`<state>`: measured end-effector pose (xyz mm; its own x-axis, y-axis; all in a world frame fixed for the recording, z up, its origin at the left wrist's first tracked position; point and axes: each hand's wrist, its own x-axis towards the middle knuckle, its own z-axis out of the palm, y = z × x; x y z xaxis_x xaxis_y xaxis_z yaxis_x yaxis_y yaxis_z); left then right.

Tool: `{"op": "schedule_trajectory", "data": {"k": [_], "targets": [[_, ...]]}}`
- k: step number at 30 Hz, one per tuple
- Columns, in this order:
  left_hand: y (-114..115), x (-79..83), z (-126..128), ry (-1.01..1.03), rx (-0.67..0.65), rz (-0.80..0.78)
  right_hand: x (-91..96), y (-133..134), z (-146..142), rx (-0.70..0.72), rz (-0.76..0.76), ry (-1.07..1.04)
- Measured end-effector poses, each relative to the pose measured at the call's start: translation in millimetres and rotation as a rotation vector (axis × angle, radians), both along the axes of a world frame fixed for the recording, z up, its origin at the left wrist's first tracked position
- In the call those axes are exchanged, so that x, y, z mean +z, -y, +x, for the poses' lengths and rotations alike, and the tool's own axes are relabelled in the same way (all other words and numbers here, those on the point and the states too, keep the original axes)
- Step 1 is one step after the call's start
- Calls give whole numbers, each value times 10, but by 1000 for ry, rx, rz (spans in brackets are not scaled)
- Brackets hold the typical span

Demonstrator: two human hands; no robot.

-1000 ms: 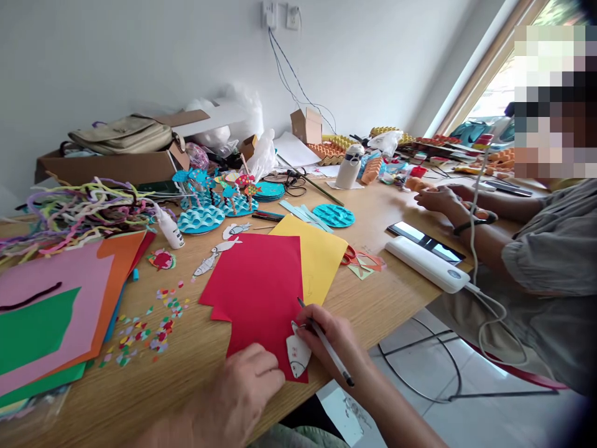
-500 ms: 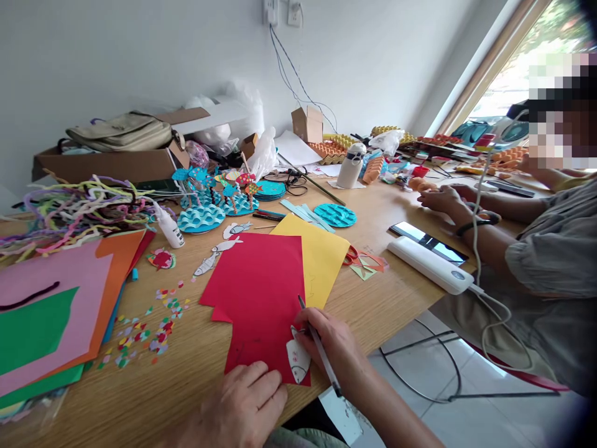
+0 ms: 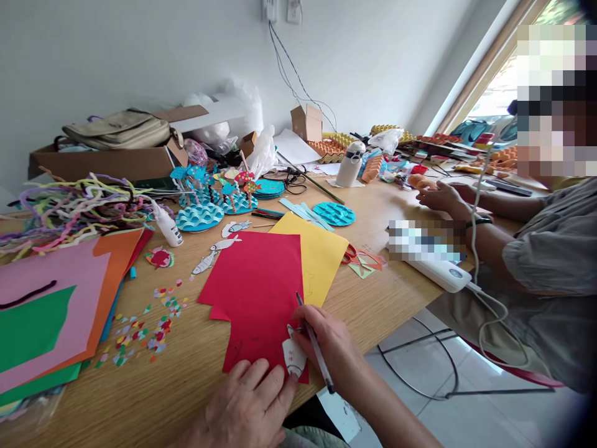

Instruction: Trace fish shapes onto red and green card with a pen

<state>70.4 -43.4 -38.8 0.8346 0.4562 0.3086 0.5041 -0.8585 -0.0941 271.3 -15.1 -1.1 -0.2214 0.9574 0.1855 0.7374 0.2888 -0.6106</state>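
Observation:
My right hand grips a thin pen, its tip near a small white paper fish cutout lying on the near edge of a red paper sheet. My left hand lies flat on the table with its fingers spread, fingertips pressing the red sheet's bottom edge right beside the cutout. A yellow sheet pokes out from under the red one on the right.
Pink, green and orange sheets and paper confetti lie left. Pipe cleaners, a glue bottle, blue wave discs, paper fish, scissors. A person sits right, hands by a white device.
My left hand slid forward until its fingers reached the red sheet beside the cutout. My right hand with the pen shifted slightly left. The view drifted a little.

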Motion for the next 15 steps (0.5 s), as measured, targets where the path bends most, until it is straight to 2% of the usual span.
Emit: {"op": "schedule_trajectory", "data": {"k": [3, 6, 15], "targets": [[1, -70, 35, -53, 36, -74, 5, 2, -1, 9, 25, -8], [15, -89, 68, -47, 52, -73, 33, -10, 5, 21, -6, 24], [58, 0, 70, -41, 83, -74, 94, -23, -3, 13, -77, 77]]}}
